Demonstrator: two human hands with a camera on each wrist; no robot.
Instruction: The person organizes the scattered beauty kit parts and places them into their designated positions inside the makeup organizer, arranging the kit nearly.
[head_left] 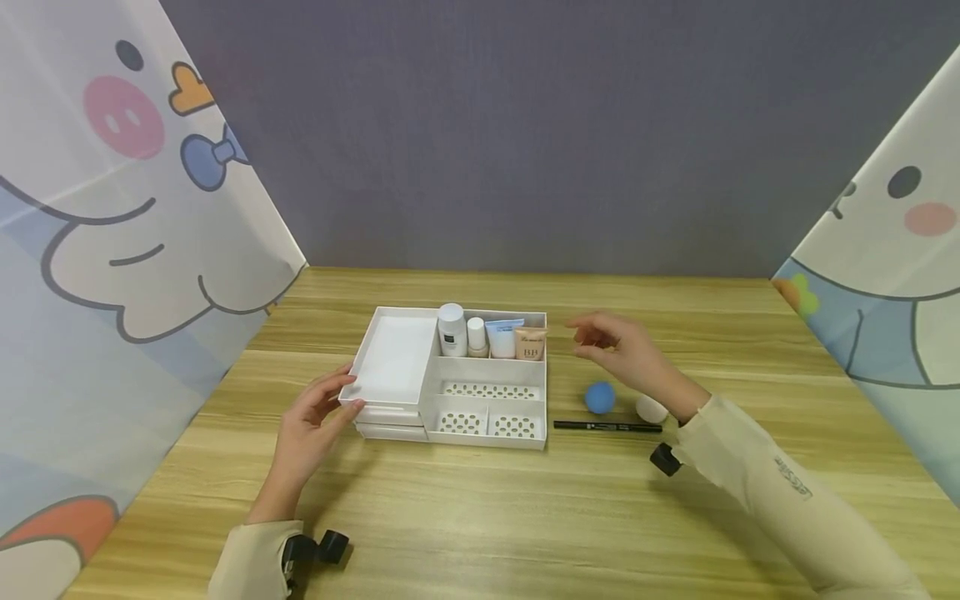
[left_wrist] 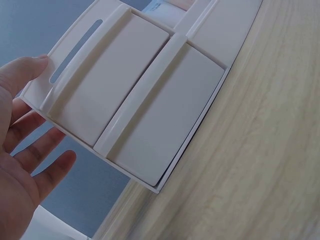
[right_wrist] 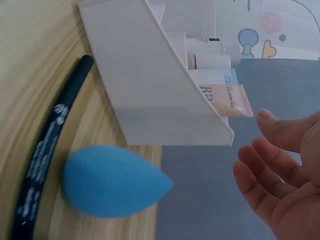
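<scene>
the white organizer [head_left: 393, 354] stands on the wooden table [head_left: 480, 517] at the middle of the head frame, and its long axis goes from left to right. the left hand [head_left: 311, 425] is at its lower left corner: the thumb lies on the front edge and the fingers are along the left wall, so this hand holds the corner lightly.

the right hand [head_left: 618, 346] is on the other side, to the right of the upper right corner. its fingers are loosely bent, with a narrow gap to the thumb, and they hold nothing. from this hand, the beige tube [head_left: 530, 343] lies to the left, near but not touching; it stands in the upper right compartment, beside the blue-white tube [head_left: 503, 339] and two white-capped bottles [head_left: 452, 332].

below the right hand in the head frame are the blue sponge [head_left: 600, 397], the white round thing [head_left: 651, 408] and the black pen [head_left: 607, 426]. the pen lies almost parallel to the organizer's long axis, outside its right wall. for these three, the right hand is clearly the nearer one.
</scene>
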